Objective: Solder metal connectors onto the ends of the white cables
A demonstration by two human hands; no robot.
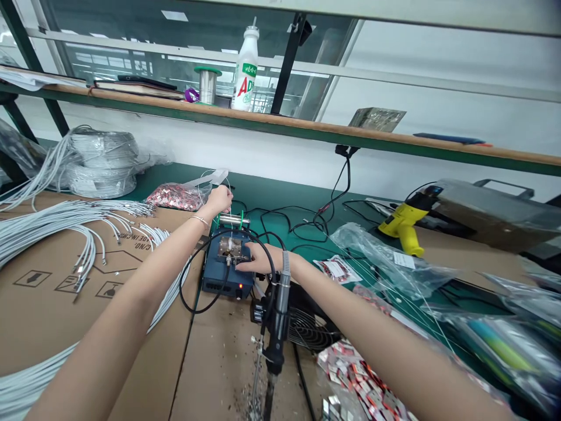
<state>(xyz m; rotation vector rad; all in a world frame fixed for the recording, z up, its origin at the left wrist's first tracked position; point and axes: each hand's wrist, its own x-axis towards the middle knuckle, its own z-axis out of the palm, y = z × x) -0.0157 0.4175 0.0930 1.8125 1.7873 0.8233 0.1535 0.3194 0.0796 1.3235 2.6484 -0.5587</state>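
Observation:
My left hand [220,200] is closed, fingers pinched together over a thin white strand [231,219] that hangs down toward a metal fixture [232,248]. That fixture sits on top of a blue box [225,283] with a lit red light on its front. My right hand [258,259] rests at the right side of the fixture, thumb and fingers apart, touching its edge. Behind the fixture lies a solder spool [234,220] with green ends. A soldering iron [279,327] on a stand points downward in front of the box.
White cable bundles [79,216] cover the cardboard [131,298] at left. Small red and silver parts [372,386] lie at lower right, near a black fan [309,324]. A yellow heat gun [405,225] and plastic bags [377,257] are at right. A shelf [280,126] crosses above.

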